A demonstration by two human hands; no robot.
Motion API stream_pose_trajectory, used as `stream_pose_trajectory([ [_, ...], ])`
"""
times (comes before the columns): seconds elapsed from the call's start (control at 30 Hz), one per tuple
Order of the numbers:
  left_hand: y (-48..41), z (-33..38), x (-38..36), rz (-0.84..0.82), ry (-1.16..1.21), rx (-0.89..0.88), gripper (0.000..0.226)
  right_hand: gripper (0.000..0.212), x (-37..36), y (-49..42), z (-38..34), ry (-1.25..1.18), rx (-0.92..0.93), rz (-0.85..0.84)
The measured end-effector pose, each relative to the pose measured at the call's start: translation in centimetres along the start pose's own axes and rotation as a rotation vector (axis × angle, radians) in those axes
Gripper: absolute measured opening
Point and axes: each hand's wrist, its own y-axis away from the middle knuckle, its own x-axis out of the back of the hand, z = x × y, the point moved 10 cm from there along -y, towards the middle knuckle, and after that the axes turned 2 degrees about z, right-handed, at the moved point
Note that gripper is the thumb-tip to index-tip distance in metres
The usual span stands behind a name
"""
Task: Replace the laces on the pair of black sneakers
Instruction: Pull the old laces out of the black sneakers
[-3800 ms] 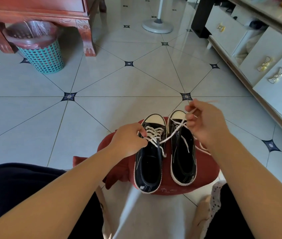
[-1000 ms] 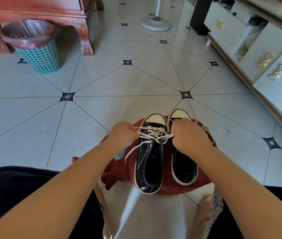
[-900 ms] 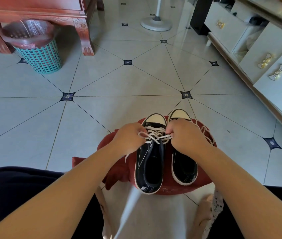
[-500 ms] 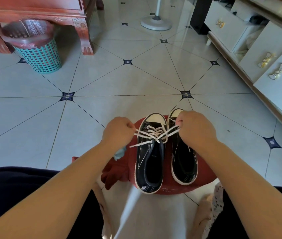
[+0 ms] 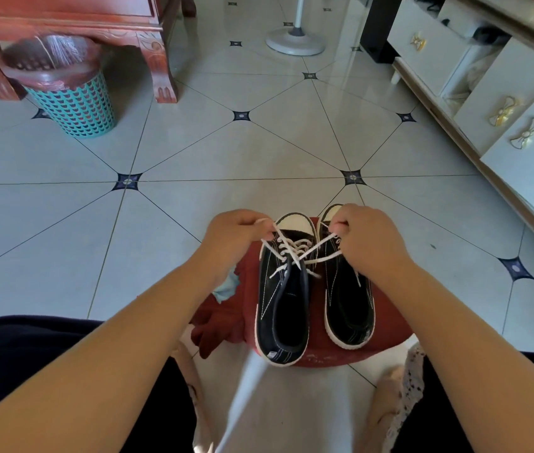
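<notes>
Two black sneakers with white toe caps stand side by side on a red stool, toes pointing away from me. The left sneaker carries a white lace threaded through its eyelets. My left hand pinches one lace end, pulled out to the left. My right hand pinches the other end, pulled out to the right above the right sneaker. The two lace ends cross over the left sneaker's tongue. More lace hangs by the right sneaker, partly hidden under my right hand.
A dark red cloth with a bit of pale blue fabric hangs off the stool's left side. A teal waste basket stands under a red wooden table far left. White drawers line the right; a fan base is far back.
Both hands have drawn apart from the middle of the left sneaker, pulling the two lace ends outward and taut. The sneakers and the stool stay where they were.
</notes>
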Motion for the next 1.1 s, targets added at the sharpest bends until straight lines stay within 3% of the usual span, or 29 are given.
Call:
stream_pose_trajectory([
  [0.07,-0.1,-0.8,0.3,0.020,0.163,0.119,0.006,0.021,0.6,-0.2,0.6,-0.063,-0.034,0.070],
  [0.13,-0.1,-1.1,0.0,-0.034,0.100,0.201,0.006,0.023,1.0,-0.4,0.7,-0.089,-0.051,0.105],
  [0.23,-0.2,0.0,-1.4,-0.143,-0.462,-0.019,0.017,0.025,-0.8,-0.4,-0.3,0.012,0.051,-0.021],
  [0.37,1.7,0.2,-4.5,-0.267,-0.924,-0.300,0.041,0.024,-2.7,0.9,-1.9,0.064,0.142,-0.097],
  [0.57,2.1,2.0,-5.3,-0.219,-1.025,-0.514,0.023,0.021,-3.3,1.4,-3.2,0.106,0.194,-0.122],
  [0.7,0.8,2.1,-2.8,-0.098,-0.714,-0.316,0.012,0.021,-1.5,0.6,-3.0,0.170,0.167,-0.010],
  [0.8,0.3,0.7,-1.3,-0.092,-0.329,-0.107,0.015,0.016,1.9,-0.4,-0.9,-0.072,0.015,0.123],
  [0.93,1.2,-0.1,-2.6,-0.229,-0.034,0.020,0.022,0.017,0.6,0.0,-1.3,-0.057,0.067,-0.076],
  [1.03,1.1,-0.2,-2.8,-0.275,0.130,0.043,0.013,0.021,-0.5,0.6,-1.7,-0.013,0.086,-0.130],
  [1.1,1.1,-0.2,-2.8,-0.315,0.367,0.106,0.005,0.023,-1.0,0.7,-1.7,-0.013,0.084,-0.179],
])
